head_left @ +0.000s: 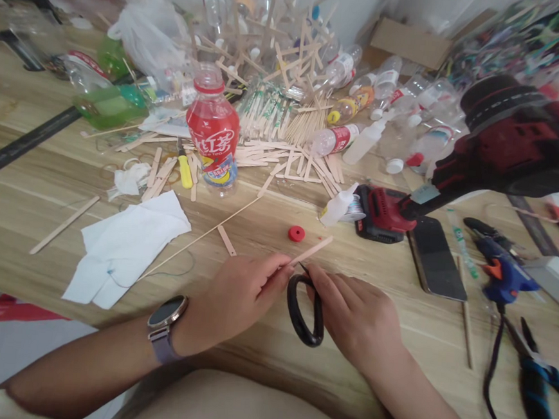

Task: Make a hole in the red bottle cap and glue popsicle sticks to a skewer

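My left hand (238, 296), with a watch on its wrist, pinches a flat wooden stick (311, 251) that points up and to the right. In my right hand (361, 316) is a pair of black-handled scissors (306, 312); one loop hangs below the fingers and the dark tip lies close to the stick. Most of the scissors' blades are hidden by the fingers. Just beyond the hands lie a red bottle cap (296, 233) with a small hole and a short piece of stick (227, 240). A red-labelled bottle (213, 130) stands upright farther back.
White cloths (129, 243) and a thin rod (200, 237) lie left. Sticks and plastic bottles crowd the back. Rightward are a small glue bottle (338, 204), a red-black power tool (517, 144), a phone (437, 257), a blue glue gun (507, 272) and pliers (539, 385).
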Action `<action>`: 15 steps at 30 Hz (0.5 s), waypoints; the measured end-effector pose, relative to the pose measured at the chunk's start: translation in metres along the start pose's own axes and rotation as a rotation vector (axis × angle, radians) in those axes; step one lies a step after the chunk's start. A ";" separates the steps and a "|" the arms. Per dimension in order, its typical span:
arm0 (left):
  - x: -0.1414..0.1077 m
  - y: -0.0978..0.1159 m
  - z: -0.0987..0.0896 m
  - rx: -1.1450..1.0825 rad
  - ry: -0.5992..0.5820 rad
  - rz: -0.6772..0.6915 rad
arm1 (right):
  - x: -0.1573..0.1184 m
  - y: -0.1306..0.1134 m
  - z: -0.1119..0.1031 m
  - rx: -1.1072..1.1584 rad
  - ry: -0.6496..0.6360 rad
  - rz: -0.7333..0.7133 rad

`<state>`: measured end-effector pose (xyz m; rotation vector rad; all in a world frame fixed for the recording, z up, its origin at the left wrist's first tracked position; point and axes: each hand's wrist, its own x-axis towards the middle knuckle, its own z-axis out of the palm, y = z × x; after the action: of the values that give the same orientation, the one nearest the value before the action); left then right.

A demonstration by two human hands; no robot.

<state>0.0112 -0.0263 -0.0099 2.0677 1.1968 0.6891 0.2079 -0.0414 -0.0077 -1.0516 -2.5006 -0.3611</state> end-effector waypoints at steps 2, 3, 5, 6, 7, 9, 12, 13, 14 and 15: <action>0.001 0.000 0.000 0.023 -0.006 -0.003 | 0.001 0.000 0.000 -0.008 -0.002 -0.001; 0.001 0.000 0.000 0.040 -0.018 -0.005 | 0.001 0.000 0.000 -0.017 -0.004 -0.002; 0.001 0.000 0.000 0.085 -0.041 0.014 | 0.001 0.001 0.000 -0.041 -0.007 -0.011; 0.000 0.000 0.000 0.115 -0.044 0.040 | 0.001 0.001 0.001 -0.049 -0.008 -0.016; 0.000 -0.001 0.000 0.154 -0.040 0.074 | 0.001 0.001 0.001 -0.051 -0.008 -0.018; -0.003 -0.002 0.002 0.243 0.008 0.166 | 0.001 0.001 0.002 -0.013 -0.003 -0.013; -0.007 -0.005 0.005 0.375 0.119 0.314 | 0.002 -0.004 0.001 0.190 0.031 0.101; -0.008 -0.006 0.006 0.412 0.153 0.365 | 0.004 -0.007 0.000 0.319 0.019 0.194; -0.009 -0.007 0.008 0.441 0.185 0.417 | 0.006 -0.011 -0.002 0.475 -0.017 0.309; -0.010 -0.008 0.009 0.462 0.209 0.462 | 0.008 -0.014 -0.004 0.654 -0.090 0.438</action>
<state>0.0089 -0.0346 -0.0229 2.7653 1.0657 0.9245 0.1933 -0.0476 -0.0020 -1.2776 -2.1180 0.5992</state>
